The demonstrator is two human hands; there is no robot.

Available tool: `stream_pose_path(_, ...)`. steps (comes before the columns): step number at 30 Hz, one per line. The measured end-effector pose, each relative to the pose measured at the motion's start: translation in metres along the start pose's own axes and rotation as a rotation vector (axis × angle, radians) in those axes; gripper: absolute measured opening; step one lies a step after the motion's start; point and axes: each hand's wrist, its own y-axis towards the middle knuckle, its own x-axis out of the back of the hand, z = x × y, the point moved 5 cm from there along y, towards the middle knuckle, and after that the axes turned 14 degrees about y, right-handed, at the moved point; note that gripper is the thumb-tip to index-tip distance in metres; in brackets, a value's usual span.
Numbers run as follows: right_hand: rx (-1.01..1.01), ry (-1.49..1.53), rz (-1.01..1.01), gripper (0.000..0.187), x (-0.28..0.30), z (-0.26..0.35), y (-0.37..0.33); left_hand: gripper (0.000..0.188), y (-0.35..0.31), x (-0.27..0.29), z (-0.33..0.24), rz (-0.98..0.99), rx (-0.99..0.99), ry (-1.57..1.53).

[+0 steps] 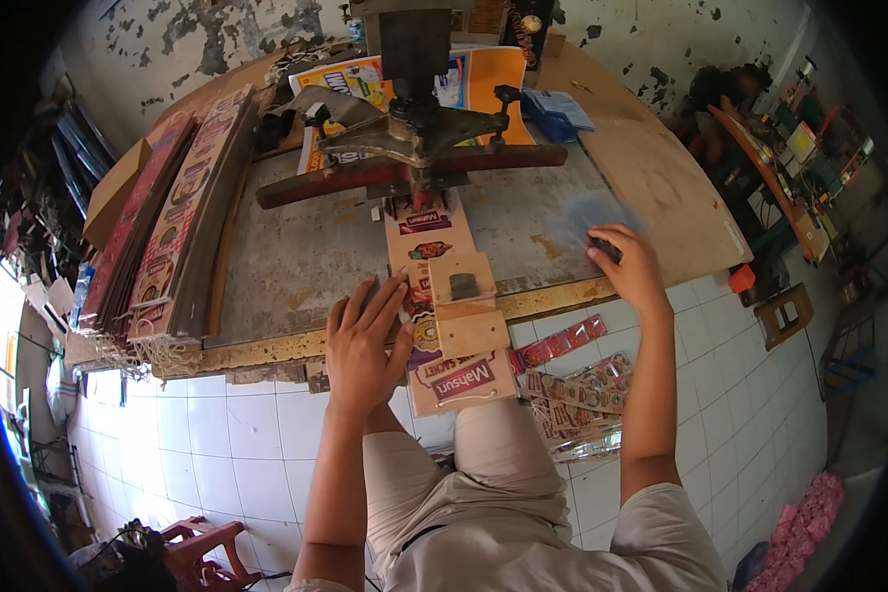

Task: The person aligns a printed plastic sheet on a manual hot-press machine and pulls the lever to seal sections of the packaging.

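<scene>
A long printed cardboard strip [461, 387] runs from under the press head [422, 183] over the table's front edge toward my lap. On top of it lies a plain wooden jig [471, 333] with a small dark block. My left hand [367, 331] rests beside the strip, fingers stretched out, its fingertips at the strip's left edge. At the right, my right hand [629, 268] is closed around a small dark knob-like thing [605, 249], mostly hidden by the fingers. Beyond that hand is a bluish blur, which I cannot make out.
Tall stacks of printed strips [189, 202] stand at the left of the table. Printed sheets [493, 89] and a blue packet [559, 111] lie behind the press. More printed strips [577, 395] are below the front edge. A red stool [205, 553] stands lower left; another person [730, 94] sits far right.
</scene>
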Motion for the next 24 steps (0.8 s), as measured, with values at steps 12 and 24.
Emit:
stream_pose_path(12, 0.031, 0.051, 0.065, 0.039, 0.005, -0.012, -0.003, 0.051, -0.001, -0.001, 0.0, -0.009, -0.006, -0.006)
stream_pose_path(24, -0.077, -0.052, 0.014, 0.034, 0.003, 0.007, 0.002, 0.051, -0.001, -0.001, 0.0, -0.009, 0.001, -0.001)
